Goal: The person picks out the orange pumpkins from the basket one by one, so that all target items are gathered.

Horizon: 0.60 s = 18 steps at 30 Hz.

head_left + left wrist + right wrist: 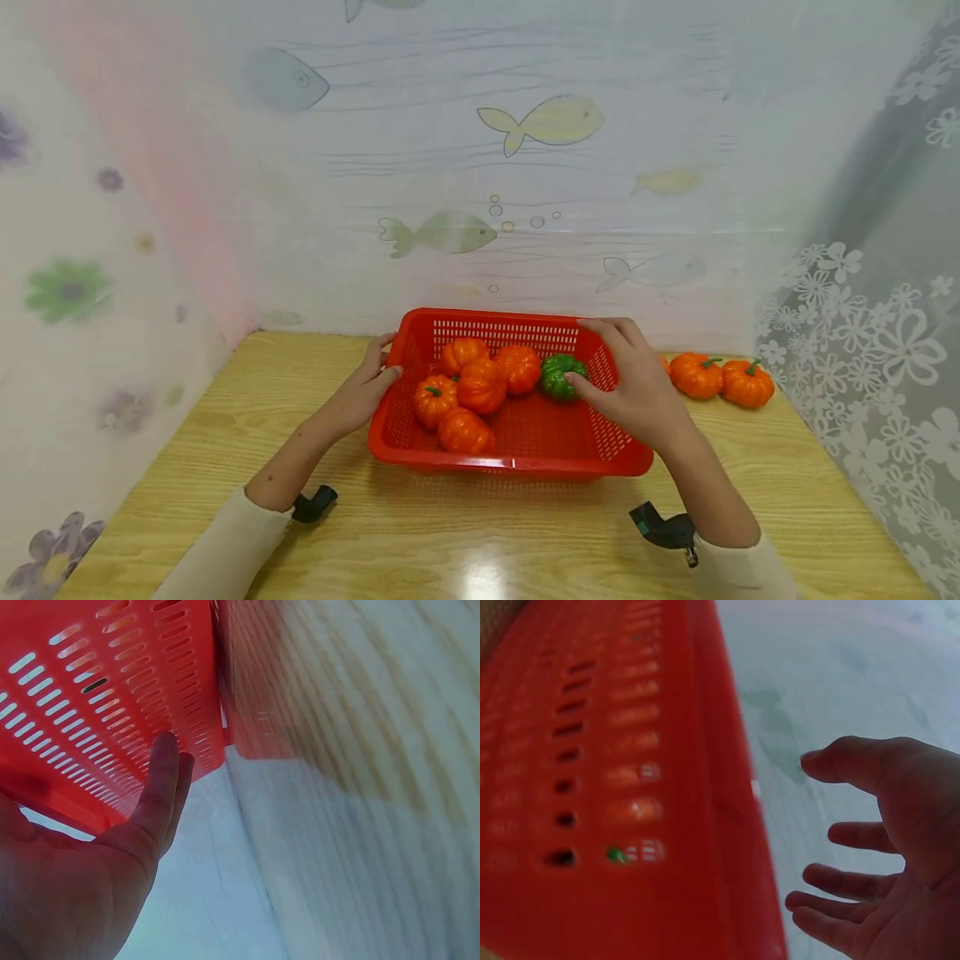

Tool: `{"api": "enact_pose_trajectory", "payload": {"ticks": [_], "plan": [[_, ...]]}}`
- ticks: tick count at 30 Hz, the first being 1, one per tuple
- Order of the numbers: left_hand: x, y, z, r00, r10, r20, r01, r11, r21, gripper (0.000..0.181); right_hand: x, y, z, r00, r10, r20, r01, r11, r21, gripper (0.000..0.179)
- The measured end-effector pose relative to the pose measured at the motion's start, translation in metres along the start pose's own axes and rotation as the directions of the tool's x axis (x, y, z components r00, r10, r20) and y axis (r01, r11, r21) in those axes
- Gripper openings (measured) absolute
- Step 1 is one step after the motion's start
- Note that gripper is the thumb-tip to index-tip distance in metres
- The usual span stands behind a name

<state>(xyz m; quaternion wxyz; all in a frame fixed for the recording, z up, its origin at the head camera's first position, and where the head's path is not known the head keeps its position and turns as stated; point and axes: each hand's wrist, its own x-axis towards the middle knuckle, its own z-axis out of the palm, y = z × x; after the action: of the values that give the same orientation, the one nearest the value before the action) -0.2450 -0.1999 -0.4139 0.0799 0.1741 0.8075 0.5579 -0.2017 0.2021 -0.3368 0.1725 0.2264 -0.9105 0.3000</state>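
Note:
A red plastic basket with slotted walls stands on the table. Inside it lie several small orange pumpkins toward the left and a green pumpkin at the right. My left hand holds the basket's left rim, thumb over the edge; in the left wrist view its fingers lie along the slotted outer wall. My right hand hovers over the basket's right side, thumb overlapping the green pumpkin in the head view. The right wrist view shows its fingers spread and loosely bent, holding nothing, apart from the rim.
More orange pumpkins sit in a row on the wooden table right of the basket, one partly hidden behind the right hand. A fish-patterned curtain hangs close behind the table's back edge, with others at both sides.

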Motion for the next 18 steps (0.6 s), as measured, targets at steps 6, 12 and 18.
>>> {"api": "enact_pose_trajectory", "payload": {"ticks": [6, 12, 18], "plan": [[0.0, 0.0, 0.001, 1.0, 0.0, -0.005, 0.0, 1.0, 0.007, 0.065, 0.002, -0.012, 0.019, 0.997, -0.044, 0.064, 0.044, 0.999, -0.003, 0.071], [0.001, -0.002, 0.0, 1.0, -0.006, -0.007, 0.006, 1.0, -0.001, 0.064, 0.004, -0.023, 0.034, 0.99, -0.046, 0.135, 0.049, 0.999, -0.013, 0.07], [0.002, -0.004, 0.001, 1.0, -0.013, -0.008, 0.013, 1.0, -0.01, 0.062, 0.008, -0.031, 0.047, 0.979, -0.061, 0.192, 0.068, 0.997, -0.031, 0.069]]}}
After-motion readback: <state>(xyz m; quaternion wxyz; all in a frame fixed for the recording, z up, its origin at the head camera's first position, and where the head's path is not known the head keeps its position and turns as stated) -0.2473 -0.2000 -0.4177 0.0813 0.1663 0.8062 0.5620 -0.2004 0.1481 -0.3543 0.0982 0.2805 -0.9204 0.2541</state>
